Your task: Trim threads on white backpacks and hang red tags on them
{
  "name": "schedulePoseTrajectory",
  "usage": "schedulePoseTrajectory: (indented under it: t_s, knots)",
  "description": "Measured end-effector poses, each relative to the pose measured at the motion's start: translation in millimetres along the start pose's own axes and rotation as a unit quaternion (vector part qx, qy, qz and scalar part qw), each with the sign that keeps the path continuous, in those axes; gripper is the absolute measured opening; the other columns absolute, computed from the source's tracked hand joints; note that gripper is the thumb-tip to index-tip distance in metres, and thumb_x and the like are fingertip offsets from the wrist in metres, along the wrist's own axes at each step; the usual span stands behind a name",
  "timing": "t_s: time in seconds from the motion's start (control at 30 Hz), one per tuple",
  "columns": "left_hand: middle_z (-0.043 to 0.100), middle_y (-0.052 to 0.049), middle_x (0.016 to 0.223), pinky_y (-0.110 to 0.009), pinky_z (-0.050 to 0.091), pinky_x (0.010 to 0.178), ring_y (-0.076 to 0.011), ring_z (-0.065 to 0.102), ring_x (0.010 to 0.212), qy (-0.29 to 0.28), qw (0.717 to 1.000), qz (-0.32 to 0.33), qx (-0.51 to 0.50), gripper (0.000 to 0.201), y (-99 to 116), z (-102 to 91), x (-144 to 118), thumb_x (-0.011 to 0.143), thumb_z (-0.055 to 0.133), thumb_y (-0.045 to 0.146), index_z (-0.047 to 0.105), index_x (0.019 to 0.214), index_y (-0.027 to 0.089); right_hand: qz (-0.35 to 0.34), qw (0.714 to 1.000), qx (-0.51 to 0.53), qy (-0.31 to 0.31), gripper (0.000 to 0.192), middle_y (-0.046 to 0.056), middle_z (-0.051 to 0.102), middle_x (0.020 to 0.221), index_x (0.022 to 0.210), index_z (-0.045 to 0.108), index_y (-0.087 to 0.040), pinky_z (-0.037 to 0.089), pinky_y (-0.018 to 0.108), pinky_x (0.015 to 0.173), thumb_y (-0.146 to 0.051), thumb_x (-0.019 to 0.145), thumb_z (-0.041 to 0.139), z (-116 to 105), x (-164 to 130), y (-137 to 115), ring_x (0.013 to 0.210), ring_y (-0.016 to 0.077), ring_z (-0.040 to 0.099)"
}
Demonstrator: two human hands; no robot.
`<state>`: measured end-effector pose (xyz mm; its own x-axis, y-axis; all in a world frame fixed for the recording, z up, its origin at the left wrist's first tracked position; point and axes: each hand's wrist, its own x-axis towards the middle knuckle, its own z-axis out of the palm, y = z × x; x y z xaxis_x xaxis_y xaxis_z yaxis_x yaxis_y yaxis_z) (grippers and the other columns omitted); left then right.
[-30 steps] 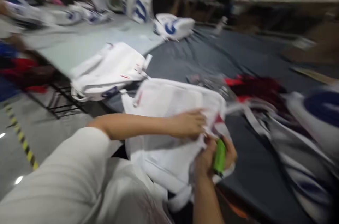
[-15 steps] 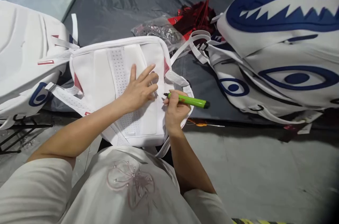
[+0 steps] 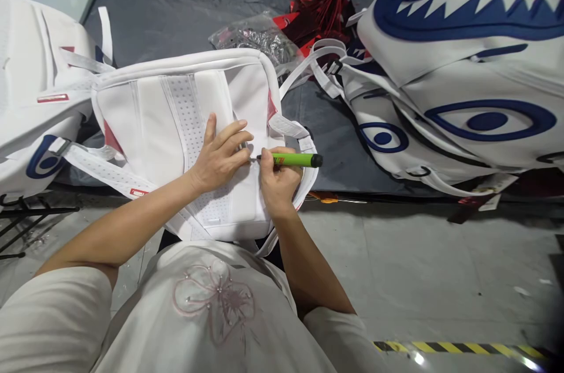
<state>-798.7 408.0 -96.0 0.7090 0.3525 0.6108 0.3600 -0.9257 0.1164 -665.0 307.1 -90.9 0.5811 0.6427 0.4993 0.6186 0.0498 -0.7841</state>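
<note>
A white backpack [image 3: 152, 132] lies with its padded back panel up, between my body and the table edge. My left hand [image 3: 220, 155] is laid on that panel, fingers spread, pressing near a raised pad's edge. In my right hand [image 3: 279, 188] is a green marker [image 3: 299, 160], gripped between thumb and fingers. The marker's dark tip points left, close to my left fingertips and the white fabric. Whether the tip touches the fabric I cannot tell. A perforated shoulder strap [image 3: 101, 167] hangs off the backpack's left side.
White backpacks with blue eyes and teeth [image 3: 484, 79] are piled on the right. Another white backpack [image 3: 26, 67] stands at the left. Behind lie a clear plastic bag [image 3: 259, 41] and red tags [image 3: 324, 14] on the grey table cover [image 3: 176, 3].
The marker has swung to nearly level, and its tip has shifted left toward my left fingers. My left hand has slid slightly left and down. The view has shifted a little.
</note>
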Motion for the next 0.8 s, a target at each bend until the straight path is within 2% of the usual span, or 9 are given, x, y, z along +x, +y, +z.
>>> schedulePoseTrajectory:
  t_s: [0.13, 0.33, 0.53, 0.7, 0.8]
  knots:
    - [0.068, -0.001, 0.118, -0.063, 0.006, 0.125, -0.0212, 0.051, 0.135, 0.035, 0.999, 0.02, 0.011, 0.022, 0, 2.1, -4, 0.099, 0.049, 0.04, 0.058, 0.088, 0.024, -0.004, 1.0, -0.03, -0.009, 0.033, -0.001, 0.062, 0.071, 0.08, 0.057, -0.019, 0.046, 0.026, 0.063, -0.046, 0.097, 0.052, -3, 3, 0, 0.062, 0.0116, 0.057]
    - [0.069, -0.001, 0.118, -0.064, 0.009, 0.125, -0.0215, 0.053, 0.133, 0.021, 0.999, 0.003, -0.025, 0.02, -2, 7.6, -10, 0.099, 0.049, 0.038, 0.059, 0.089, 0.024, 0.002, 0.998, -0.053, -0.037, 0.037, -0.002, 0.06, 0.065, 0.078, 0.057, -0.018, 0.043, 0.025, 0.058, -0.05, 0.096, 0.051, -6, 9, 1, 0.055, 0.0104, 0.052]
    - [0.07, 0.001, 0.114, -0.061, 0.015, 0.126, -0.02, 0.057, 0.129, 0.068, 0.997, 0.004, -0.026, 0.021, -3, 12.3, -11, 0.097, 0.053, 0.042, 0.06, 0.089, 0.024, 0.041, 0.996, -0.061, -0.049, 0.039, -0.003, 0.057, 0.062, 0.078, 0.058, -0.019, 0.042, 0.026, 0.056, -0.053, 0.094, 0.052, -7, 12, 1, 0.053, 0.0112, 0.052]
    - [0.069, 0.002, 0.116, -0.057, 0.013, 0.128, -0.0191, 0.056, 0.131, 0.11, 0.993, 0.045, -0.012, 0.017, -5, 14.1, -9, 0.097, 0.055, 0.041, 0.059, 0.091, 0.025, 0.08, 0.995, -0.037, -0.051, 0.037, -0.002, 0.06, 0.064, 0.081, 0.059, -0.019, 0.044, 0.027, 0.056, -0.054, 0.094, 0.053, -4, 9, 2, 0.053, 0.0121, 0.054]
    - [0.069, 0.003, 0.117, -0.057, 0.011, 0.128, -0.0192, 0.054, 0.133, 0.083, 0.996, 0.028, -0.023, 0.019, -7, 13.9, -9, 0.098, 0.052, 0.042, 0.058, 0.091, 0.026, 0.083, 0.994, -0.036, -0.056, 0.038, -0.002, 0.059, 0.063, 0.081, 0.058, -0.02, 0.045, 0.027, 0.058, -0.056, 0.094, 0.053, -3, 8, 3, 0.054, 0.0129, 0.055]
